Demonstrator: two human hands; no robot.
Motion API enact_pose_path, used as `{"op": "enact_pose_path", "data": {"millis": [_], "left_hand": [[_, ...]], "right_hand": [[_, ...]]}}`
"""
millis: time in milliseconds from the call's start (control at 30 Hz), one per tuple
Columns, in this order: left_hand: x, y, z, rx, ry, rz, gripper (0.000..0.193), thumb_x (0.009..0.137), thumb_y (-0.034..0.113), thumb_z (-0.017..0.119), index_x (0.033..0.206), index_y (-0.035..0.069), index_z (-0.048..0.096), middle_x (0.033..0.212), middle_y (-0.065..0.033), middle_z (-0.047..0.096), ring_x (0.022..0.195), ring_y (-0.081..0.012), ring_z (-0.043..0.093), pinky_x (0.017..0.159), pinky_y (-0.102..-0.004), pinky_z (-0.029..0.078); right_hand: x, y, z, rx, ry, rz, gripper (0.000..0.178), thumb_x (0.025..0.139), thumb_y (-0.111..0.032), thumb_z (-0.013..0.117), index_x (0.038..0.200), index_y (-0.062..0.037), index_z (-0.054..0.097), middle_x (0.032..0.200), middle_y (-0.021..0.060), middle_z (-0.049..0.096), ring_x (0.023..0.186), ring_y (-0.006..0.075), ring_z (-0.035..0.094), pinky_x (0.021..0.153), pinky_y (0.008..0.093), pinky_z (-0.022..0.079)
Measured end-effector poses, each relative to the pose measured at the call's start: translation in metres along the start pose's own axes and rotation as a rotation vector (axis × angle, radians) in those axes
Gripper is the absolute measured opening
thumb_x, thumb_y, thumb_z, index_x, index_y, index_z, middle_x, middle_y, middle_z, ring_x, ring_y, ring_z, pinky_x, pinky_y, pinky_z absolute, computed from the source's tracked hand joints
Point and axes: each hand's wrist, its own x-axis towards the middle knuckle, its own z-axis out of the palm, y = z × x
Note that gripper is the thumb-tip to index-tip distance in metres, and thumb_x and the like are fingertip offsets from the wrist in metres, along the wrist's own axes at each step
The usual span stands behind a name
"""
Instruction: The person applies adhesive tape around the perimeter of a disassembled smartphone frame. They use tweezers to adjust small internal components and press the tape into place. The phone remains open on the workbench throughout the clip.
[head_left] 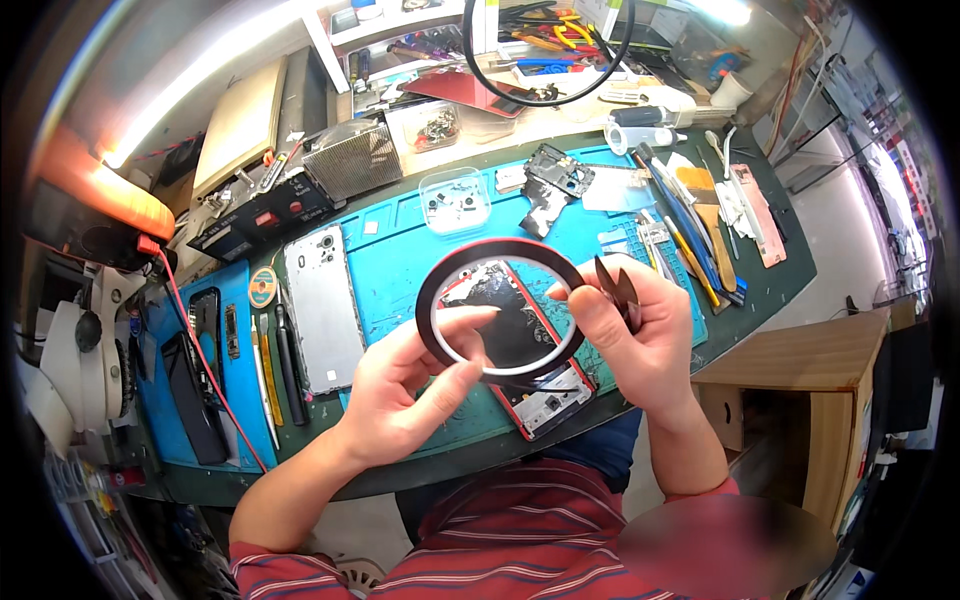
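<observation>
A thin roll of black tape (432, 290) with a red edge and white inner ring is held up in front of me. My right hand (640, 335) grips its right side between thumb and fingers. Tucked in that same hand is a dark tool with two pointed blades (618, 290); its exact kind is unclear. At the lower left rim, my left hand (405, 390) has its index finger across the ring and its thumb against the rim. Behind and below the roll lies an opened phone with a red frame (540, 405), partly hidden by the roll and hands.
A blue work mat (385, 250) covers the bench. On it are a silver phone back panel (325, 310), a clear box of small parts (455, 200) and black phone parts (550, 185). Brushes and hand tools (705, 235) lie right; dark phones (192, 395) lie left.
</observation>
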Motion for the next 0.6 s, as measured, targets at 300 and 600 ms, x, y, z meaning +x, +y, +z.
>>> {"op": "enact_pose_path", "data": {"millis": [300,600], "left_hand": [[0.024,-0.007,-0.017,1.271,0.151,0.276,0.064,0.088,0.026,0.084,0.144,0.004,0.062,0.126,-0.0151,0.061,0.112,-0.0329,0.060,0.102,-0.0444,0.048],[0.030,-0.005,-0.006,1.400,0.087,0.249,0.055,0.087,0.019,0.082,0.139,0.008,0.067,0.120,-0.0117,0.062,0.111,-0.0332,0.059,0.100,-0.0450,0.048]], "right_hand": [[-0.016,0.011,-0.047,0.209,0.427,-0.058,0.024,0.109,-0.022,0.064,0.109,0.0004,0.072,0.070,-0.0079,0.053,0.056,-0.0006,0.036,0.050,0.0214,0.024],[-0.025,0.025,-0.063,0.302,0.456,0.009,0.024,0.111,-0.023,0.063,0.112,-0.0004,0.070,0.072,-0.0083,0.053,0.055,-0.0015,0.033,0.049,0.0211,0.022]]}}
